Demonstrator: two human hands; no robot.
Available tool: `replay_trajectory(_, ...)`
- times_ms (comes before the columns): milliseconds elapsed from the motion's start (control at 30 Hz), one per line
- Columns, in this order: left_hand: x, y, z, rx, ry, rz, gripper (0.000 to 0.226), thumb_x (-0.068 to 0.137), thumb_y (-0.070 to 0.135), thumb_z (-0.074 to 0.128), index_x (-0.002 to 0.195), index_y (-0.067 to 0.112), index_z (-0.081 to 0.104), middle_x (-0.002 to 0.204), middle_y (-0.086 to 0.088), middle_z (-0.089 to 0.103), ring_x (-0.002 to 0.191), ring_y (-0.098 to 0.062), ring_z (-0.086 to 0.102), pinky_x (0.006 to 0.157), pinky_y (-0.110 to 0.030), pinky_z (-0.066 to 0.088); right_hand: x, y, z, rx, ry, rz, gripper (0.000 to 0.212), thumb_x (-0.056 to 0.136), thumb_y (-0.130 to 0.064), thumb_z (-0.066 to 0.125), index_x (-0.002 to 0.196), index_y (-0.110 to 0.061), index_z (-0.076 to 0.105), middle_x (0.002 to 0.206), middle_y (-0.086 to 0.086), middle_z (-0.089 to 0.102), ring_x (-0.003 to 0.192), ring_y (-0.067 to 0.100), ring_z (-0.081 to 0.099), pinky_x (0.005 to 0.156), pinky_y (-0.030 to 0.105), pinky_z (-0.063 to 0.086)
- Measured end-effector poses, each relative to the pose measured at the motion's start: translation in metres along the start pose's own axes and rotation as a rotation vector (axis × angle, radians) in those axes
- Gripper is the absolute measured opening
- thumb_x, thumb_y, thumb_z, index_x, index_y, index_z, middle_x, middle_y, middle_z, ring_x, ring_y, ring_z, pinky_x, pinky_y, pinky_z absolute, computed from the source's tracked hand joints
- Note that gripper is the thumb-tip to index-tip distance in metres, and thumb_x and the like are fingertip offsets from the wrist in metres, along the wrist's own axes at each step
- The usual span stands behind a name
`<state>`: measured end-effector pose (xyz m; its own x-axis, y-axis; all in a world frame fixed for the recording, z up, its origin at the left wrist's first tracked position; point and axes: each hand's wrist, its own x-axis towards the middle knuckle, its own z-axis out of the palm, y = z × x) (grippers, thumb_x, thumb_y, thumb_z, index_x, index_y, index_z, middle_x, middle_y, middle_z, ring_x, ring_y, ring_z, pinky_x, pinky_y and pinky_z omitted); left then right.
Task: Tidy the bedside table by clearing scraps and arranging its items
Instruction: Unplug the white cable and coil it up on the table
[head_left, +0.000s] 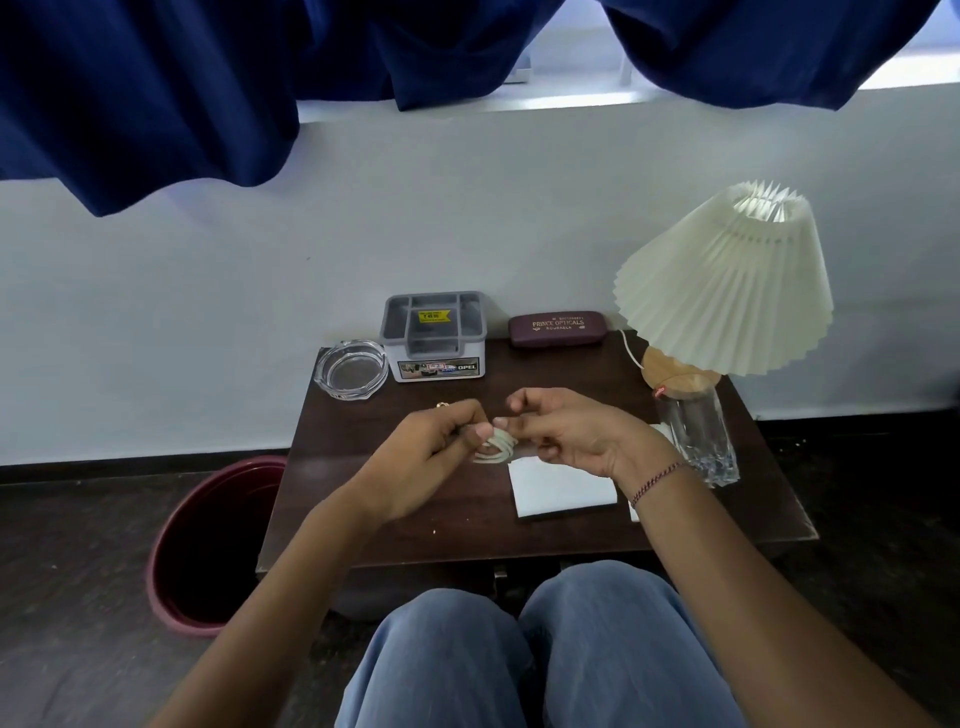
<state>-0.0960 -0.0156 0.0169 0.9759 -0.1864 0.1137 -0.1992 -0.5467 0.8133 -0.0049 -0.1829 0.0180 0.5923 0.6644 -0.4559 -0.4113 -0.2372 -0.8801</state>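
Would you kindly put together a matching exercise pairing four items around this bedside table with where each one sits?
Items:
1. ashtray
2. spectacle case
3. drinking glass
4. bin

Places:
A. on the floor, left of the table
B. back left corner of the table
C. in front of the lamp base, at the right
D. at the back, between the grey organiser and the lamp

Pairs: 1-B, 2-D, 3-C, 4-A
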Motion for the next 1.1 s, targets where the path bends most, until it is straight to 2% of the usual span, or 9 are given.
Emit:
replay_trajectory(67, -0.002, -0.004, 0.001, 0.112, -0.029, -0.001, 0.029, 0.093, 0.034, 0.041, 0.072, 0.016, 0.048, 0.066, -0.006, 0.054, 0.066, -0.019, 0.049, 0.067, -0.036, 0.041, 0.0, -0.001, 0.004, -0.114, 0.12, -0.071, 0.03, 0.08, -0.012, 0.071, 0.069, -0.022, 0.045, 0.07, 0.002, 0.059, 0.072, 0.012, 0.054, 0.068, 0.023, 0.043)
replay_trajectory(200, -0.005, -0.008, 0.003, 0.072, -0.008, -0.047, 0.03, 0.096, 0.028, 0.042, 0.067, 0.027, 0.042, 0.059, 0.007, 0.048, 0.059, -0.005, 0.045, 0.061, -0.021, 0.037, 0.002, -0.004, 0.015, -0.17, 0.304, -0.233, 0.035, 0.08, -0.013, 0.07, 0.067, -0.021, 0.039, 0.06, -0.004, 0.063, 0.045, -0.009, 0.049, 0.06, 0.02, 0.034)
replay_trajectory(300, -0.003, -0.006, 0.007, -0.134, 0.001, -0.162, 0.031, 0.098, 0.022, 0.041, 0.068, 0.018, 0.045, 0.061, 0.001, 0.046, 0.06, -0.011, 0.043, 0.064, -0.031, 0.039, 0.004, -0.008, 0.021, -0.142, 0.45, -0.321, 0.035, 0.08, -0.011, 0.069, 0.068, -0.021, 0.038, 0.067, 0.003, 0.064, 0.057, -0.006, 0.057, 0.067, 0.023, 0.043)
replay_trajectory(400, 0.002, -0.002, 0.009, -0.393, 0.071, -0.258, 0.032, 0.099, 0.016, 0.038, 0.068, 0.012, 0.047, 0.059, 0.007, 0.044, 0.053, -0.006, 0.039, 0.056, -0.02, 0.037, 0.003, -0.012, 0.022, -0.11, 0.513, -0.364, 0.026, 0.081, -0.011, 0.069, 0.072, -0.022, 0.047, 0.076, 0.008, 0.067, 0.069, 0.007, 0.066, 0.062, 0.021, 0.051)
replay_trajectory(600, 0.008, -0.006, 0.011, -0.587, 0.328, -0.355, 0.04, 0.092, 0.024, 0.051, 0.053, 0.018, 0.054, 0.054, 0.004, 0.043, 0.05, -0.008, 0.041, 0.047, -0.015, 0.035, -0.004, -0.013, 0.019, 0.114, 0.294, -0.18, 0.015, 0.084, -0.003, 0.063, 0.084, -0.017, 0.066, 0.066, -0.002, 0.067, 0.054, 0.003, 0.064, 0.055, 0.018, 0.055)
replay_trajectory(700, 0.011, -0.005, 0.013, -0.586, 0.388, -0.366, 0.046, 0.079, 0.04, 0.064, 0.064, -0.003, 0.055, 0.048, 0.002, 0.039, 0.041, -0.006, 0.037, 0.039, -0.012, 0.034, -0.007, -0.01, 0.016, 0.177, 0.115, -0.09, 0.018, 0.086, -0.002, 0.06, 0.088, -0.015, 0.072, 0.062, -0.003, 0.07, 0.057, 0.005, 0.066, 0.055, 0.017, 0.054)
replay_trajectory(767, 0.01, -0.006, 0.013, -0.584, 0.382, -0.373, 0.044, 0.069, 0.041, 0.07, 0.059, 0.003, 0.052, 0.044, 0.007, 0.043, 0.038, -0.004, 0.039, 0.04, -0.013, 0.035, -0.009, -0.008, 0.01, 0.187, -0.007, -0.06, 0.018, 0.086, -0.004, 0.06, 0.089, -0.014, 0.074, 0.068, -0.001, 0.072, 0.063, 0.005, 0.067, 0.059, 0.016, 0.055)
replay_trajectory(867, 0.008, -0.007, 0.013, -0.614, 0.32, -0.387, 0.027, 0.074, 0.025, 0.072, 0.061, 0.011, 0.053, 0.05, 0.005, 0.053, 0.041, -0.003, 0.048, 0.042, -0.014, 0.041, -0.013, -0.005, 0.004, 0.156, -0.139, -0.029, 0.016, 0.08, -0.011, 0.065, 0.091, -0.016, 0.076, 0.078, -0.002, 0.073, 0.069, 0.004, 0.067, 0.063, 0.013, 0.054)
replay_trajectory(1100, 0.006, 0.005, 0.008, -0.799, 0.116, -0.399, 0.017, 0.082, 0.021, 0.062, 0.072, 0.008, 0.058, 0.055, -0.001, 0.062, 0.045, -0.007, 0.058, 0.044, -0.017, 0.047, -0.008, 0.008, 0.006, 0.325, -0.222, 0.033, 0.022, 0.069, -0.012, 0.068, 0.09, -0.014, 0.074, 0.07, -0.003, 0.069, 0.06, 0.003, 0.062, 0.057, 0.01, 0.052)
